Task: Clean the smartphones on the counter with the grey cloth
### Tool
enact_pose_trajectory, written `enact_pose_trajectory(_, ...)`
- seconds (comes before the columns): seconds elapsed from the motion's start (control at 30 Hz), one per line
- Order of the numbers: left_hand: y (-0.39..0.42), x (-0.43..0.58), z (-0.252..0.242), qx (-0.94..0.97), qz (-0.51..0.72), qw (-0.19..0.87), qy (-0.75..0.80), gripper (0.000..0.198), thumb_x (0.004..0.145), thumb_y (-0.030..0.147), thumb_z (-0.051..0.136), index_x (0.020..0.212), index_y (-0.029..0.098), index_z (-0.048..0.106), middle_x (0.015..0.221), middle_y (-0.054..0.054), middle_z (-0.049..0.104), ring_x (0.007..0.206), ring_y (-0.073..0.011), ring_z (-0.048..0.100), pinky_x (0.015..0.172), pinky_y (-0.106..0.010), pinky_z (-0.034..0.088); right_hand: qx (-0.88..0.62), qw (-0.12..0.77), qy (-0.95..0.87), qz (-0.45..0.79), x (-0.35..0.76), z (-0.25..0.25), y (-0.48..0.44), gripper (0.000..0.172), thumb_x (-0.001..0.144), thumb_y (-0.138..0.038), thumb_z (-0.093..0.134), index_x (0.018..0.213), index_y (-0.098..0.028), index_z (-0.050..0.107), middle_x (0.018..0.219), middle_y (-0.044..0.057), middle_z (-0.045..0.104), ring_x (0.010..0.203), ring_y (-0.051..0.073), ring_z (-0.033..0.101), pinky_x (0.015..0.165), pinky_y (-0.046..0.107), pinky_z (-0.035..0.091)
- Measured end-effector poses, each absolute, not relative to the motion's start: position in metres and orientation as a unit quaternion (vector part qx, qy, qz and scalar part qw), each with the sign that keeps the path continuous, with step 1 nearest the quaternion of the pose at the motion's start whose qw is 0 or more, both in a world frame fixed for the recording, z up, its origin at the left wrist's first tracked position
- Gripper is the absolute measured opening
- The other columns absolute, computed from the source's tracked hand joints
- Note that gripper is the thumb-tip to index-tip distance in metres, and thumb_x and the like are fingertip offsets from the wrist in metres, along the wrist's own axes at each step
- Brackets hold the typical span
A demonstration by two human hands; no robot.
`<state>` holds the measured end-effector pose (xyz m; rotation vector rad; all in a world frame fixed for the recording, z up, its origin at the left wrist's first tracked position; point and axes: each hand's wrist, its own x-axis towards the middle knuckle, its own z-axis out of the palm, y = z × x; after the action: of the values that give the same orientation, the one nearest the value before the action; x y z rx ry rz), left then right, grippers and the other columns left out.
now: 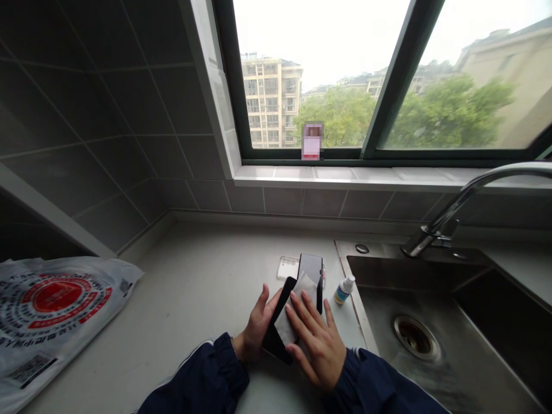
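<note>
Near the bottom centre, my left hand holds a black phone by its left side, tilted over the counter. Fingers of my right hand press a pale cloth flat against the phone's face, covering much of it. Behind them a second phone lies on the counter, partly hidden by the cloth. To its left is a clear phone case. A small white-capped bottle with a blue and yellow label stands right of the phones, by the sink's edge.
A steel sink with a curved faucet is at the right. On the left, a printed plastic bag lies on the white counter. The window sill runs behind.
</note>
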<state>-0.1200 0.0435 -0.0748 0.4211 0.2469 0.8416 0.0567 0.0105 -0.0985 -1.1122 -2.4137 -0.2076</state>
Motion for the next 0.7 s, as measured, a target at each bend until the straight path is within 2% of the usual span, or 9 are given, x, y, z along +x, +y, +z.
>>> enact_pose_trajectory(0.23, 0.045, -0.12, -0.075, 0.188, 0.42, 0.876, 0.147, 0.072, 0.094, 0.064, 0.028, 0.149, 0.018, 0.034, 0.13, -0.017, 0.061, 0.118, -0.0307, 0.06, 0.108, -0.044, 0.034, -0.358, 0.229, -0.903, -0.058, 0.046, -0.094, -0.001, 0.062, 0.098, -0.046, 0.043, 0.151, -0.015, 0.033, 0.158, 0.01, 0.028, 0.148, 0.032, 0.018, 0.117, 0.057, -0.009)
enact_pose_trajectory(0.4, 0.045, -0.12, -0.073, 0.168, 0.419, 0.875, 0.177, 0.077, 0.091, 0.068, 0.031, 0.147, 0.016, 0.035, 0.123, -0.018, 0.065, 0.11, -0.0312, 0.064, 0.102, -0.045, 0.039, -0.284, 0.249, -0.924, -0.057, 0.037, -0.092, -0.01, 0.061, 0.1, -0.058, 0.031, 0.145, -0.018, 0.043, 0.155, 0.006, 0.034, 0.147, 0.032, 0.022, 0.115, 0.065, -0.009)
enact_pose_trajectory(0.53, 0.046, -0.12, -0.073, 0.167, 0.418, 0.874, 0.183, 0.078, 0.09, 0.069, 0.031, 0.148, 0.016, 0.034, 0.122, -0.018, 0.065, 0.108, -0.0309, 0.065, 0.101, -0.045, 0.04, -0.286, 0.236, -0.928, -0.049, 0.038, -0.09, -0.008, 0.057, 0.099, -0.052, 0.038, 0.146, -0.02, 0.041, 0.155, 0.006, 0.036, 0.146, 0.031, 0.024, 0.115, 0.065, -0.009)
enact_pose_trajectory(0.7, 0.046, -0.121, -0.076, 0.183, 0.395, 0.886, 0.159, 0.078, 0.092, 0.068, 0.027, 0.15, 0.017, 0.032, 0.129, -0.017, 0.062, 0.119, -0.0301, 0.059, 0.108, -0.042, 0.034, -0.354, 0.224, -0.906, -0.064, 0.045, -0.089, 0.002, 0.059, 0.096, -0.041, 0.049, 0.15, -0.019, 0.035, 0.156, 0.007, 0.032, 0.146, 0.03, 0.024, 0.118, 0.055, -0.012)
